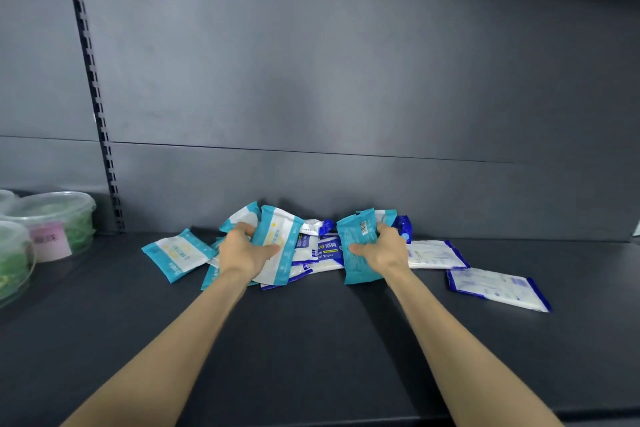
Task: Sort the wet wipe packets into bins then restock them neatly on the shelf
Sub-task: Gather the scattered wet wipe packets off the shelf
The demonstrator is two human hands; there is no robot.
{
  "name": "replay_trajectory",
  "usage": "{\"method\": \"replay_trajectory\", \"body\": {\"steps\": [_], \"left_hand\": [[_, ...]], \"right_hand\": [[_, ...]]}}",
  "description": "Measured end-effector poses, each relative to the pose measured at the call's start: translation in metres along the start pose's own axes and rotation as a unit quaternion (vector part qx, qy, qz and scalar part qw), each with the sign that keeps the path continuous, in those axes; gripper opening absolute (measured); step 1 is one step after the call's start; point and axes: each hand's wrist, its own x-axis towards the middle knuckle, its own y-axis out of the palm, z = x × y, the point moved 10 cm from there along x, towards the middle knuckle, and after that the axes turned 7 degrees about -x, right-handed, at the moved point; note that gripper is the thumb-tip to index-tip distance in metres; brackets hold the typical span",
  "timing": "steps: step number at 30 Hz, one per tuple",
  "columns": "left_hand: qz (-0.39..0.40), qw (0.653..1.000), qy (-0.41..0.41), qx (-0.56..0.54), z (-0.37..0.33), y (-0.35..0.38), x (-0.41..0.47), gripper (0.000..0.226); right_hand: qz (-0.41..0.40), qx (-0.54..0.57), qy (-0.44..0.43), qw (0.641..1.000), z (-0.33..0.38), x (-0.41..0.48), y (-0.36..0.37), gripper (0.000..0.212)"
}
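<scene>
Head view. Dark grey metal shelf board (311, 340), with a grey back panel (346, 80) behind.

Far left: clear round plastic tubs (65, 208) holding green contents, a pink label (52, 241) on one of them.

Centre, against the panel: loose heap of blue-and-white wet wipe packets (325, 253). One flat teal-and-white packet (178, 253) lies to its left; one blue-edged white packet (498, 288) lies apart to the right.

Left hand (242, 248): arm outstretched, fingers curled round an upright teal-bordered packet (277, 243).

Right hand (384, 248): likewise extended, gripping a teal barcode packet (356, 246) tilted on end.
</scene>
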Motion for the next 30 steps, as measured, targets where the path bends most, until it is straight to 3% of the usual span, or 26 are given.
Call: {"method": "replay_trajectory", "body": {"steps": [2, 4, 8, 10, 12, 14, 16, 18, 22, 30], "left_hand": [[-0.01, 0.999, 0.033, -0.014, -0.008, -0.004, -0.007, 0.04], [-0.013, 0.995, 0.086, -0.056, -0.021, -0.01, -0.018, 0.05], [0.031, 0.975, 0.129, -0.18, -0.044, -0.023, -0.06, 0.113], [0.038, 0.967, 0.122, -0.22, -0.049, -0.035, -0.088, 0.12], [0.037, 0.959, 0.118, -0.254, -0.053, -0.051, -0.122, 0.108], [0.049, 0.948, 0.131, -0.286, -0.056, -0.068, -0.158, 0.067], [0.067, 0.94, 0.122, -0.31, -0.048, -0.079, -0.197, 0.037], [0.074, 0.936, 0.105, -0.329, -0.029, -0.091, -0.234, 0.025], [0.063, 0.945, 0.057, -0.317, 0.032, -0.112, -0.305, 0.019], [0.07, 0.976, -0.101, -0.182, 0.199, -0.134, -0.401, 0.032]], "right_hand": [[-0.026, 0.013, -0.027, 0.999, 0.006, -0.011, -0.008, 0.055], [-0.055, 0.064, -0.063, 0.994, 0.016, -0.028, -0.021, 0.053], [-0.062, 0.218, -0.109, 0.968, 0.035, -0.078, -0.046, 0.098], [-0.046, 0.276, -0.118, 0.953, 0.041, -0.107, -0.052, 0.096], [-0.03, 0.326, -0.139, 0.935, 0.046, -0.14, -0.058, 0.065], [-0.011, 0.376, -0.152, 0.914, 0.047, -0.176, -0.061, 0.041], [0.016, 0.426, -0.159, 0.891, 0.043, -0.214, -0.059, 0.034], [0.037, 0.457, -0.165, 0.873, 0.031, -0.254, -0.053, 0.034], [0.108, 0.474, -0.132, 0.864, -0.009, -0.33, -0.011, 0.034], [0.241, 0.398, 0.004, 0.885, -0.102, -0.444, 0.121, 0.029]]}}
